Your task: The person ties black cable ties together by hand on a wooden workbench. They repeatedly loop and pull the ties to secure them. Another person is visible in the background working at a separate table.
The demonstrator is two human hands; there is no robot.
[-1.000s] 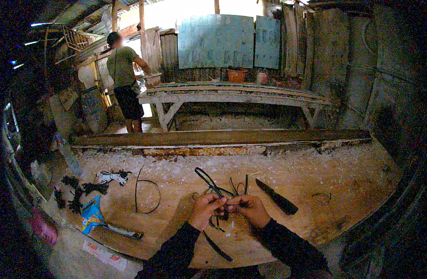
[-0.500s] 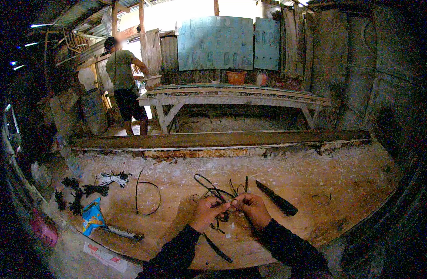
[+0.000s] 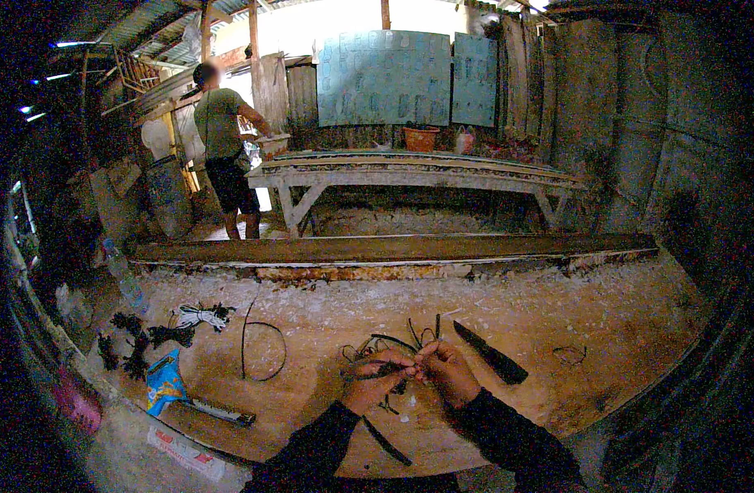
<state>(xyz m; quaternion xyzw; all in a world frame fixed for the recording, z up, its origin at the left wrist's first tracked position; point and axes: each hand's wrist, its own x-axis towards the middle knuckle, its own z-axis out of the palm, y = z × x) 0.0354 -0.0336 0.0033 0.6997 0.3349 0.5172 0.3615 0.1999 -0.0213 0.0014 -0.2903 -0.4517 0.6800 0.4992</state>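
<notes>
Starting on the left: there's a pink thing (image 3: 77,404) down past the near left edge of the wooden table (image 3: 615,320), too dim to identify, and a bluish barrel (image 3: 170,201) on the far left, can't see inside it. A clear plastic bottle (image 3: 124,275) leans by the table's left end, no idea if there's anything in it. Then a few black cord bundles (image 3: 134,341), a white cord bundle (image 3: 198,316) beside them, and nearer, a blue packet (image 3: 165,384) whose contents don't show, with a long dark tool (image 3: 221,412) touching it. Across the room a person (image 3: 222,123) stands with an arm out over a pale tub (image 3: 273,146), insides hidden. Right of the packet lies a loose cord loop (image 3: 264,352). Mid-table, the left hand (image 3: 375,382) has its fingers curled around the dark strips (image 3: 387,338), and the right hand (image 3: 447,374) is pinching at them, fingertips against the left's, so the exact grip is covered. One loose strip (image 3: 385,441) lies nearer. On the far bench (image 3: 393,175) an orange bucket (image 3: 420,140) has something dark at its mouth, and a whitish-red container (image 3: 465,140) sits just right of it, contents unclear. Right of the hands there's a dark knife (image 3: 490,353), then a small thin loop (image 3: 570,355).
</notes>
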